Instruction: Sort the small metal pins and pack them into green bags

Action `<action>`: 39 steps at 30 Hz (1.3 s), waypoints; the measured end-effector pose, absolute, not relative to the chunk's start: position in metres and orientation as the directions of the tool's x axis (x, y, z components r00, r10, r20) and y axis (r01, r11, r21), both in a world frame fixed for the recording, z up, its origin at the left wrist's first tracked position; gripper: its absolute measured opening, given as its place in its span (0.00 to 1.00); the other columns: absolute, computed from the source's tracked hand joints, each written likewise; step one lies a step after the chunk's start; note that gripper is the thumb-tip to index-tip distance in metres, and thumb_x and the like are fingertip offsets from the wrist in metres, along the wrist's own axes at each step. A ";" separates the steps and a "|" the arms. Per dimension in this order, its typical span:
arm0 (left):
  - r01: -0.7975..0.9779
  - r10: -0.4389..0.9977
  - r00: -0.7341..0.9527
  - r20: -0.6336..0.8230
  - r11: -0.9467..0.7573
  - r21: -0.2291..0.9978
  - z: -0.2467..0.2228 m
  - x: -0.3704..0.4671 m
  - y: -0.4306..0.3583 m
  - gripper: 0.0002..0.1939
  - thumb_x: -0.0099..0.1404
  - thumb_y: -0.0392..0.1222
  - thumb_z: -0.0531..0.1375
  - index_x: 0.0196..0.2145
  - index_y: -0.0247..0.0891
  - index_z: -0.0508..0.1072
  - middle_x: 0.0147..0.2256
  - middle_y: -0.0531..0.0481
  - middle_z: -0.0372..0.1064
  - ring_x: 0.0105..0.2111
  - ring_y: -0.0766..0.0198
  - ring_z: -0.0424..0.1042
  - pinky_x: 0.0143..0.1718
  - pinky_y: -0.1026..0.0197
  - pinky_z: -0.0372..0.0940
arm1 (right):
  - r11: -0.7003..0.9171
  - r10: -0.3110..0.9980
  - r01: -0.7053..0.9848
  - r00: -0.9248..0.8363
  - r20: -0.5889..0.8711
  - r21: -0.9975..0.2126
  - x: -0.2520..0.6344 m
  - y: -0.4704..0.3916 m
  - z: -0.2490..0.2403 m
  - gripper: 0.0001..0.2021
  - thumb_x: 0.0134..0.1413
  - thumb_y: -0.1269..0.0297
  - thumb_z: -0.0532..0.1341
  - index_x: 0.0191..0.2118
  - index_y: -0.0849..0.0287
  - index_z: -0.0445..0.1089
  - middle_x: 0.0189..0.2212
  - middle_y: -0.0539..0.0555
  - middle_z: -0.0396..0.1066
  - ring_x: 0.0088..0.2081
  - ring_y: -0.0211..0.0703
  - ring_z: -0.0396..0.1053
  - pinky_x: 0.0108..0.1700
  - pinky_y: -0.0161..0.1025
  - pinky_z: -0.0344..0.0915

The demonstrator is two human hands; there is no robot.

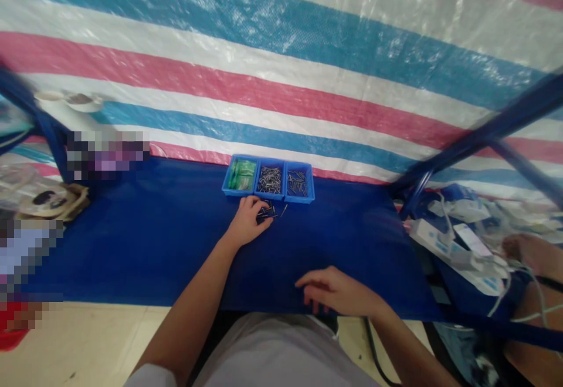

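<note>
My left hand (250, 223) rests on the blue tabletop with its thumb and fingers apart, curved around a small pile of dark screws (266, 212). Part of that pile is hidden by the fingers. One loose screw (284, 210) lies just right of it. Behind the pile stand three joined blue bins: the left bin (225, 185) has green packets in it, the middle bin (269, 196) many metal screws, and the right bin (309, 190) fewer screws. Near the front edge my right hand (329, 290) hovers, index finger stretched out and other fingers loosely bent, with nothing visible in it.
A striped plastic sheet (264, 76) hangs behind the table (167, 228). Blue frame bars (479, 129) slope at the right. Beyond them are a white power strip (440, 240), cables, a phone (472, 240) and another person's hand (534, 255). Bags (39, 193) lie at the left.
</note>
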State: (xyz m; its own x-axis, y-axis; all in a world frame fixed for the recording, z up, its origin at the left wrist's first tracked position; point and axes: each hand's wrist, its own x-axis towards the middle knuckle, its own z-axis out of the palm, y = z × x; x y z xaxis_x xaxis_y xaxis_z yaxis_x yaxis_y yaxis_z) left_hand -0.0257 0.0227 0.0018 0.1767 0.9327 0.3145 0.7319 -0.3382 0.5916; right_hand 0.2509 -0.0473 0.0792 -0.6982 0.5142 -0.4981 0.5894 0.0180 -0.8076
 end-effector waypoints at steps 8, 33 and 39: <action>0.788 0.940 0.185 0.288 -0.317 0.528 0.005 -0.019 0.024 0.13 0.59 0.45 0.61 0.42 0.41 0.73 0.45 0.44 0.63 0.47 0.51 0.61 0.51 0.47 0.62 | 0.424 0.855 0.695 -0.518 0.004 -0.581 0.211 0.040 0.032 0.16 0.64 0.65 0.52 0.53 0.61 0.70 0.46 0.60 0.74 0.48 0.49 0.72 0.52 0.45 0.66; 0.795 0.928 0.197 0.317 -0.341 0.502 0.005 -0.018 0.023 0.06 0.63 0.42 0.59 0.35 0.43 0.76 0.48 0.44 0.61 0.49 0.51 0.59 0.51 0.47 0.63 | 0.462 0.870 0.769 -0.491 0.056 -0.442 0.195 0.066 0.019 0.11 0.64 0.63 0.54 0.44 0.55 0.73 0.41 0.55 0.73 0.42 0.44 0.72 0.45 0.38 0.67; 0.772 0.920 0.197 0.340 -0.359 0.525 0.001 -0.019 0.023 0.06 0.63 0.41 0.59 0.36 0.43 0.76 0.48 0.43 0.62 0.49 0.52 0.60 0.50 0.46 0.64 | 0.432 0.885 0.672 -0.444 0.140 -0.601 0.199 0.051 0.025 0.09 0.63 0.64 0.55 0.41 0.56 0.73 0.38 0.55 0.70 0.41 0.43 0.71 0.48 0.41 0.67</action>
State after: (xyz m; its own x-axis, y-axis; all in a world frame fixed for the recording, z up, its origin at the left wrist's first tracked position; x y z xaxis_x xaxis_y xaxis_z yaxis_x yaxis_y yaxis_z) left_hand -0.0194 0.0230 0.0012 0.1971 0.9196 0.3397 0.7718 -0.3592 0.5246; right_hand 0.1993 0.0511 0.0248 -0.4441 0.8849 0.1403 0.6717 0.4324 -0.6015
